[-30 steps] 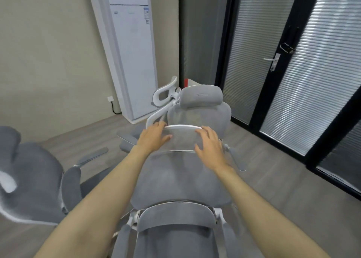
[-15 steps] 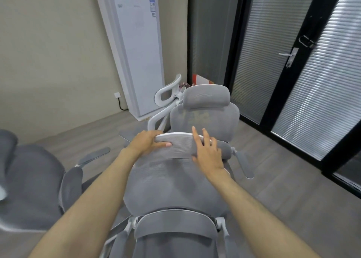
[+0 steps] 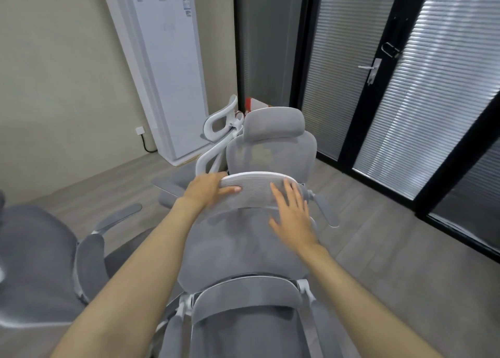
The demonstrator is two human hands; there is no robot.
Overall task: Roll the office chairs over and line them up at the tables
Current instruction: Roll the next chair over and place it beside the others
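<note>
Gripping the headrest [image 3: 254, 187] of a grey office chair [image 3: 243, 246] on the wood floor [image 3: 378, 236] near the glass door [image 3: 378, 87], the left hand [image 3: 207, 191] is clasping its stiff rim while the right hand [image 3: 293, 217] is lying open on yielding mesh, a frame likely rolling easily.

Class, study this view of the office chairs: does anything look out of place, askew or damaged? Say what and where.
Nothing looks damaged. The chairs are untidy: the grey chair under the left hand and right hand is jammed against another grey chair, and a third chair faces a different way. No tables show.
</note>
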